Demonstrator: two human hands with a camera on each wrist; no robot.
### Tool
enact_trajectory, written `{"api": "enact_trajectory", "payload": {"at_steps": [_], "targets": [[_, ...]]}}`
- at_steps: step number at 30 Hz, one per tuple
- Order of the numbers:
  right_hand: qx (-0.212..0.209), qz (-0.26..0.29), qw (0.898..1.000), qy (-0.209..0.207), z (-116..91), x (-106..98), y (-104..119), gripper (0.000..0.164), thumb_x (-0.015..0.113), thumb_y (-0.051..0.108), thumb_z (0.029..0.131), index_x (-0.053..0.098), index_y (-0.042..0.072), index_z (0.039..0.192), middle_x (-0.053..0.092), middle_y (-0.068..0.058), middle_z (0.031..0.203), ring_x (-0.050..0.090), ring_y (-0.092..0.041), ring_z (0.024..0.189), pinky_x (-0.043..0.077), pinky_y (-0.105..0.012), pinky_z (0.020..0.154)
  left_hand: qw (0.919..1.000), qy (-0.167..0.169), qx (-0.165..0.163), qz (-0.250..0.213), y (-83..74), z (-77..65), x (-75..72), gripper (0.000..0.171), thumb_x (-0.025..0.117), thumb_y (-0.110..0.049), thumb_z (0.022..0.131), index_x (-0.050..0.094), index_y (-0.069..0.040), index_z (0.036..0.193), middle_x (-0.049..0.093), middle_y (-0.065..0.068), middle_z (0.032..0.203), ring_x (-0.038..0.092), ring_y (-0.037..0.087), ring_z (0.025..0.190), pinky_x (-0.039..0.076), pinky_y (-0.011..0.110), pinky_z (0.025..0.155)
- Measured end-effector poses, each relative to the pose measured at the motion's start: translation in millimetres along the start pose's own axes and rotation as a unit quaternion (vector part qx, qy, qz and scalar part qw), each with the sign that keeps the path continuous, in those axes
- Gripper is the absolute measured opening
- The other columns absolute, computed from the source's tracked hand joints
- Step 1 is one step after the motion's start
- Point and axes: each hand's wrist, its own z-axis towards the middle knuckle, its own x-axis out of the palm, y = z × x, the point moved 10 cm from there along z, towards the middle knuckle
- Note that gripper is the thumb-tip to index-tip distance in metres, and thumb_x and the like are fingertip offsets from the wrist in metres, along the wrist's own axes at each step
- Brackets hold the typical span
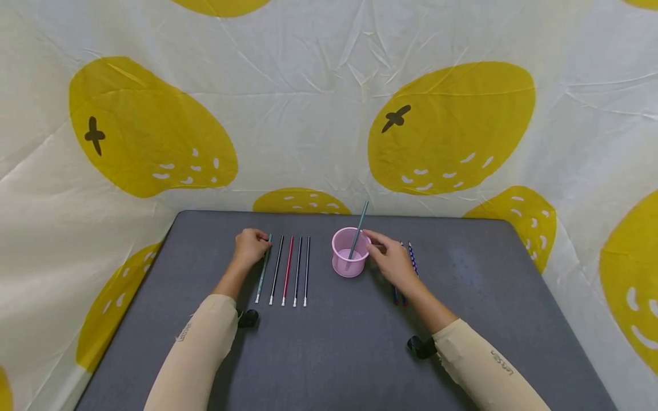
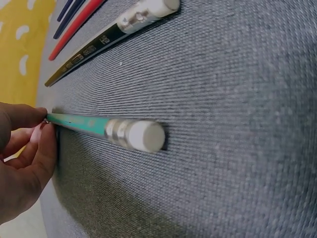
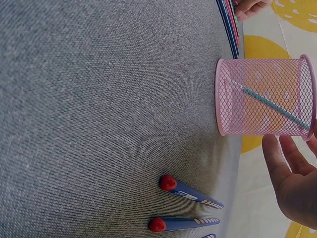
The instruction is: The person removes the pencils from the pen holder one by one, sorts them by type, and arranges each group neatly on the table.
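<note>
At the left end of a row of pencils, my left hand pinches the far tip of a green pencil. Its white eraser end points toward me and lies at the table surface. My right hand touches the right side of a pink mesh pencil cup near the rim, its fingers fairly straight. Inside the cup leans a teal pencil, rising above the rim. Beside the green pencil lie a black pencil, a red pencil and two dark blue pencils.
Blue dotted pencils with red ends lie right of the cup, partly hidden by my right forearm in the head view. The grey table meets a hanging cloth with yellow fruit prints at its back edge.
</note>
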Motion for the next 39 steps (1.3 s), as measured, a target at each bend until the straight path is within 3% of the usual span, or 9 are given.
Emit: {"api": "enact_trajectory", "payload": {"at_steps": [19,39], "targets": [[0.0,-0.004,1.0,0.004,3.0,0.1,-0.5,0.037,0.065,0.013,0.102,0.065,0.011,0.14,0.073,-0.017,0.123,0.075,-0.026,0.089,0.057,-0.018,0.068,0.9997,0.01,-0.019,-0.007,3.4,2.2,5.0,0.016,0.08,-0.008,0.087,0.077,0.002,0.099,0.078,0.016,0.088,0.064,0.009,0.056,0.058,0.026,0.056],[0.0,0.0,1.0,0.003,2.7,-0.4,-0.9,0.037,0.064,0.011,0.102,0.065,0.01,0.139,0.073,-0.018,0.123,0.075,-0.028,0.09,0.058,-0.019,0.067,0.9977,0.03,-0.025,-0.055,9.7,-4.2,-4.9,0.025,0.079,-0.012,0.089,0.074,0.004,0.107,0.076,0.018,0.093,0.064,0.01,0.051,0.059,0.026,0.051]]}}
